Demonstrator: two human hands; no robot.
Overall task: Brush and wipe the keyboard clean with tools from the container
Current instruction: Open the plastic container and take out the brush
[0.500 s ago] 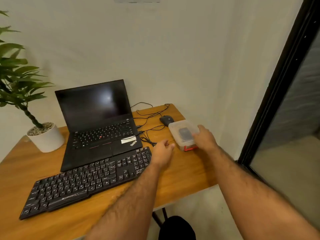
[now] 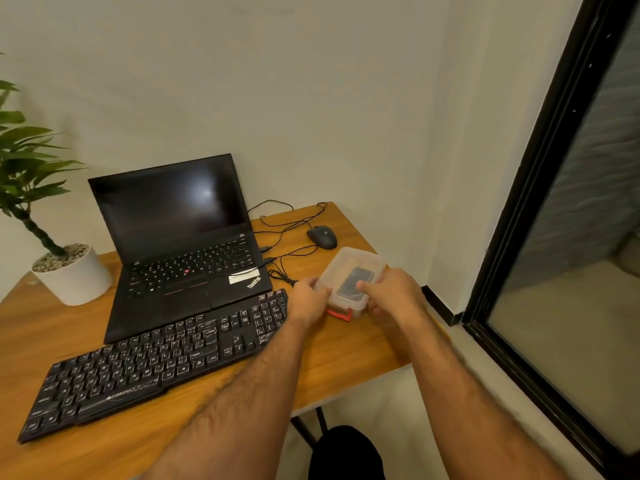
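Observation:
A black external keyboard (image 2: 152, 362) lies slanted across the wooden desk (image 2: 346, 351), in front of a laptop. To its right stands a small translucent plastic container (image 2: 353, 268) with a lid and a red clip at its near end; something dark shows through the lid. My left hand (image 2: 308, 301) grips the container's left near corner. My right hand (image 2: 393, 292) holds its right side, thumb lying on the lid. The tools inside are hidden apart from the dark shape.
An open black laptop (image 2: 180, 244) stands behind the keyboard. A black mouse (image 2: 322, 236) and loose cables (image 2: 287, 233) lie behind the container. A potted plant in a white pot (image 2: 74, 277) sits at the left. The desk's right edge is close beside the container, with a black-framed glass door (image 2: 554, 220) beyond.
My left hand has moved right from the desk onto the container's left corner. My right hand has shifted its hold, thumb now on the lid. The camera has moved closer.

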